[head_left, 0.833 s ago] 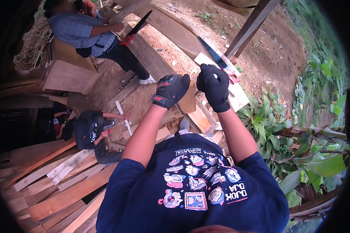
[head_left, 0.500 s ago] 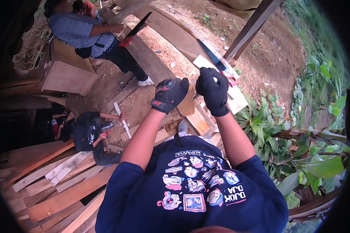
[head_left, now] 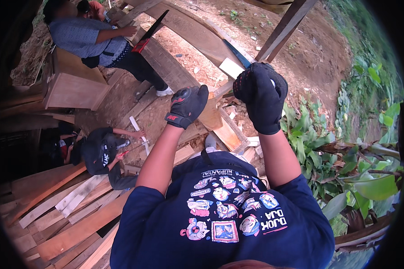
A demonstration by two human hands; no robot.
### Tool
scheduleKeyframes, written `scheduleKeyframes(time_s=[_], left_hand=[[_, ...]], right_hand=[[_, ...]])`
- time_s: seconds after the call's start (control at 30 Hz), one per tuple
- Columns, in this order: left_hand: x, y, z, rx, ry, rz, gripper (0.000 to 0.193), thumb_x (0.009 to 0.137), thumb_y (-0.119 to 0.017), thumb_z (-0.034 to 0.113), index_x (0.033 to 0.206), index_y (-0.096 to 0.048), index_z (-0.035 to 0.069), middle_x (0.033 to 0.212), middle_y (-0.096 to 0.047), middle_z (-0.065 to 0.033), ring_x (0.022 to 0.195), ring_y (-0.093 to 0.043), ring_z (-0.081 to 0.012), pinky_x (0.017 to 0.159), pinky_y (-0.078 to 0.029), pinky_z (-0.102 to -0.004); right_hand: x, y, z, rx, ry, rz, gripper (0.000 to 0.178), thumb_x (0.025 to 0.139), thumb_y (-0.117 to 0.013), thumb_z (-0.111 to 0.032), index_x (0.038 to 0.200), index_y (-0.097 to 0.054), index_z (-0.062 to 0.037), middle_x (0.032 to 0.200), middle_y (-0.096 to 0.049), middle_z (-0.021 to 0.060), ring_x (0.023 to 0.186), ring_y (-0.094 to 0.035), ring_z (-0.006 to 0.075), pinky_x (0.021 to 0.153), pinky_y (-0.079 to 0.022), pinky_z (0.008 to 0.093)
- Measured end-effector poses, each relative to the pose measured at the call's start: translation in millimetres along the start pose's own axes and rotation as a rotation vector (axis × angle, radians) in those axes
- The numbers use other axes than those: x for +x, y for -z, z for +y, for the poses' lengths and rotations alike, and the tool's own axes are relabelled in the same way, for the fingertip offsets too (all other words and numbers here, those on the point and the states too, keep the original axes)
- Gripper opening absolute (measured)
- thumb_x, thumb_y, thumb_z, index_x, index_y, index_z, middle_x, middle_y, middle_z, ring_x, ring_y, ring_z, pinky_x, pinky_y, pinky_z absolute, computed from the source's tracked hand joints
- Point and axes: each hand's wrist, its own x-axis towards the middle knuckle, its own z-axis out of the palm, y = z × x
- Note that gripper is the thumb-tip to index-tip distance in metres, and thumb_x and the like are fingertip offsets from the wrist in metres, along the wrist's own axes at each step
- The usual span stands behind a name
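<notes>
1. Two bare-armed hands in black work gloves are raised over the timber, apart from each other.
2. One box-shaped wooden cabinet [head_left: 72, 92] stands at the left; its contents cannot be made out.
3. A dark waist bag [head_left: 91, 62] sits at the hip of a standing co-worker [head_left: 81, 40] in a blue patterned top; what it holds is hidden.
4. The left hand [head_left: 186, 106] has its fingers curled under and its thumb uppermost, near a brown wood block [head_left: 211, 118]. Whether it grips anything, I cannot tell.
5. The right hand [head_left: 261, 96] is bent into a fist, a small pale spot showing at its edge; whether that is something held, I cannot tell.
6. Just beyond that fist lies a handsaw [head_left: 237, 53], its long, bluish blade narrowing toward the far end. The near end passes out of sight behind the glove, and contact cannot be judged. Beside the blade is a flat, whitish board [head_left: 231, 68].
7. Another saw [head_left: 155, 27], black-bladed with a red handle, slants up near the standing co-worker.
</notes>
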Motion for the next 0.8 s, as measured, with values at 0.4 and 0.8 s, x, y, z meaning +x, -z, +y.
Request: scheduleKeyframes(time_s=[0.4,0.8], left_hand=[[3,-4,-8,-0.049,-0.027,-0.012,0.062,0.114,-0.037,0.046,0.094,-0.073,0.0,0.093,-0.074,-0.0247,0.087,-0.071,-0.0474,0.081,-0.053,-0.056],[3,-10,-18,-0.04,-0.032,0.043,0.063,0.112,-0.039,0.044,0.09,-0.078,0.001,0.095,-0.076,-0.0245,0.091,-0.074,-0.0471,0.087,-0.057,-0.0572]], right_hand=[[6,-7,-17,-0.01,0.081,-0.074,0.034,0.109,-0.067,-0.021,0.08,-0.069,-0.0019,0.069,-0.063,0.0044,0.059,-0.056,0.0116,0.054,-0.04,0.0289],[-8,13,28,-0.292,0.127,-0.017,0.037,0.111,-0.063,-0.018,0.078,-0.064,-0.0016,0.067,-0.06,0.0028,0.057,-0.052,0.0095,0.054,-0.04,0.0297]])
